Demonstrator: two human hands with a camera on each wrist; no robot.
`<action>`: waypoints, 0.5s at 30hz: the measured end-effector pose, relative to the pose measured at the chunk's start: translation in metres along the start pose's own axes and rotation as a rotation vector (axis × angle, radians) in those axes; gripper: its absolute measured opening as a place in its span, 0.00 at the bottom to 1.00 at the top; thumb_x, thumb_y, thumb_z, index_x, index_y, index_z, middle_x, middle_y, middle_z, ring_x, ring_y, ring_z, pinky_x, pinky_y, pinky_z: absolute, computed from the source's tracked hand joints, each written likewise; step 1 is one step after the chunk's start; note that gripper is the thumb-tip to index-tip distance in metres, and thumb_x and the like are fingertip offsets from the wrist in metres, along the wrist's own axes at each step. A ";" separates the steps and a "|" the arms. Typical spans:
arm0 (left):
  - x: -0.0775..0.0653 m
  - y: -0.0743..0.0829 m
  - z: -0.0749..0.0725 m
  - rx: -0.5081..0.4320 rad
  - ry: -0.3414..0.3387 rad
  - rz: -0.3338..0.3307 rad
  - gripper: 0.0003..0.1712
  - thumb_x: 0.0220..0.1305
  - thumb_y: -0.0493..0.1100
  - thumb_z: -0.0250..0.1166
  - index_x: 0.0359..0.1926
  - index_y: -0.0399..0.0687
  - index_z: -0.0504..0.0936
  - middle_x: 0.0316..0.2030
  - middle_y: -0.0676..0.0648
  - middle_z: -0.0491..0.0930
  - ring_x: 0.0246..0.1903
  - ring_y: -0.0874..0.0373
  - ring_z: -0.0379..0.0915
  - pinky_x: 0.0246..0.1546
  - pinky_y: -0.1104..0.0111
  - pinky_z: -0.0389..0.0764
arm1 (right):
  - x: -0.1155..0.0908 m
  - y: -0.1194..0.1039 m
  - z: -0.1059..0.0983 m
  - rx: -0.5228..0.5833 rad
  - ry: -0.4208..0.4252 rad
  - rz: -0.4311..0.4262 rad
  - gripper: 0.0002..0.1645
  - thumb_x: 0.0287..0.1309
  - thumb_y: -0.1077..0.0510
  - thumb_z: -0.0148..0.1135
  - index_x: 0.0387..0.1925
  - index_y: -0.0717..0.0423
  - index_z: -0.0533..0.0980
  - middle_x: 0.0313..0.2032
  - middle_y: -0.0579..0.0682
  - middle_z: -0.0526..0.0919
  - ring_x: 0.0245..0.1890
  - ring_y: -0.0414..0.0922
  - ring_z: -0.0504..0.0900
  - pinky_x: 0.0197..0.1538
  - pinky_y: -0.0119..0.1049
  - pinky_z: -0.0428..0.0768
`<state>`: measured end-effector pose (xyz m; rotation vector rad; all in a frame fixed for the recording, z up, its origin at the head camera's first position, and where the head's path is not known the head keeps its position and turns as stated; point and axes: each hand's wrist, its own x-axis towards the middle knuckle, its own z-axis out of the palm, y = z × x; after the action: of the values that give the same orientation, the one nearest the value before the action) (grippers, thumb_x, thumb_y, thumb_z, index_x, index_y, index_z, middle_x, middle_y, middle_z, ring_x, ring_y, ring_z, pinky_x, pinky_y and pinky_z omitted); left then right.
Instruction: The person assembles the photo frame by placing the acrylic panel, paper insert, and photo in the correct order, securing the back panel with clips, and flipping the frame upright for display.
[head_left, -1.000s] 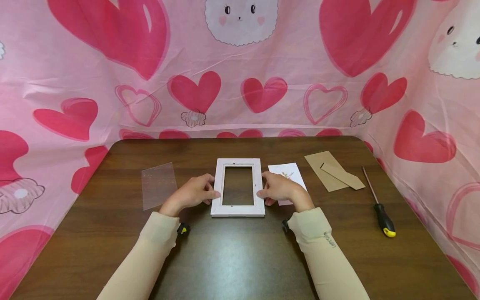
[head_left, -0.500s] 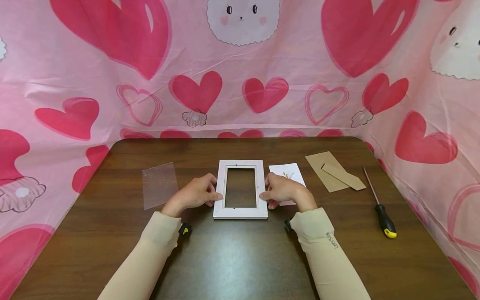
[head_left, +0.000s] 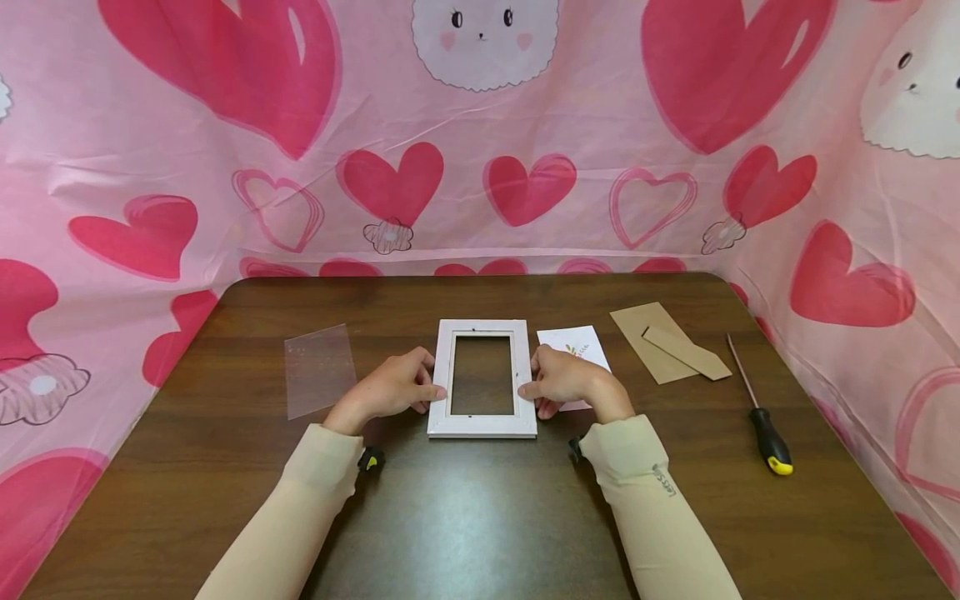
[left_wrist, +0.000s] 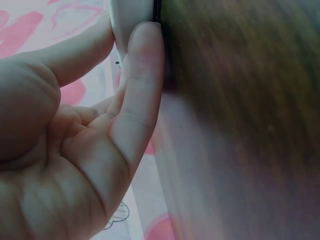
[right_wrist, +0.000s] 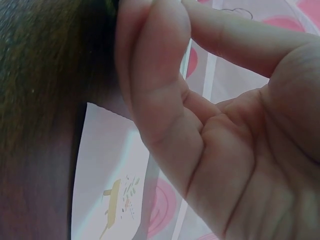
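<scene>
A white picture frame (head_left: 482, 426) with an open middle stands between both hands in the head view, small dark tabs on its inner edges. My left hand (head_left: 393, 383) grips its left side, thumb on the upper face and fingers along the outer edge; the left wrist view shows the frame's side (left_wrist: 134, 12) pinched between thumb and fingers. On the opposite side, my right hand (head_left: 566, 382) holds it the same way; in the right wrist view the fingers (right_wrist: 162, 85) hide most of the frame. A white card (head_left: 585, 337) with a small printed design lies partly behind the right hand.
A clear sheet (head_left: 318, 371) lies left of the left hand. To the right are a brown backing board (head_left: 637, 325) with a stand leg (head_left: 690, 353) on it, and a screwdriver (head_left: 767, 437) with a black and yellow handle. Pink patterned cloth surrounds the wooden table (head_left: 465, 517).
Over the first half second, the frame and both hands shift slightly right and toward me in the head view. Since then they barely move, and both hands keep their hold.
</scene>
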<state>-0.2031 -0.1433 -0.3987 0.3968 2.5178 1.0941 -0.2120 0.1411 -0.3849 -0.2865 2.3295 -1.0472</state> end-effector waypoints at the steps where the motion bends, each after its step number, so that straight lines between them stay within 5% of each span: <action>1: 0.000 0.000 0.000 0.001 0.001 0.000 0.27 0.58 0.42 0.70 0.52 0.37 0.68 0.29 0.45 0.77 0.23 0.56 0.78 0.30 0.63 0.82 | 0.000 0.000 0.000 0.002 0.001 0.005 0.21 0.59 0.63 0.64 0.44 0.69 0.62 0.22 0.59 0.79 0.18 0.48 0.81 0.27 0.39 0.83; 8: 0.000 -0.003 -0.004 0.004 0.002 -0.005 0.28 0.60 0.47 0.69 0.55 0.39 0.69 0.30 0.46 0.77 0.25 0.56 0.79 0.32 0.63 0.81 | 0.000 0.000 0.000 0.017 -0.002 0.013 0.22 0.59 0.63 0.64 0.45 0.68 0.62 0.23 0.59 0.79 0.17 0.48 0.81 0.26 0.38 0.82; 15: -0.006 -0.009 -0.027 0.006 0.078 -0.001 0.28 0.64 0.52 0.64 0.58 0.41 0.70 0.32 0.44 0.78 0.30 0.54 0.78 0.34 0.62 0.81 | 0.000 0.002 -0.001 0.061 -0.027 0.004 0.19 0.60 0.62 0.64 0.41 0.67 0.63 0.22 0.59 0.78 0.16 0.47 0.80 0.25 0.39 0.82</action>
<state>-0.2108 -0.1694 -0.3871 0.3612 2.5897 1.1221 -0.2130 0.1429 -0.3859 -0.2703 2.2686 -1.1031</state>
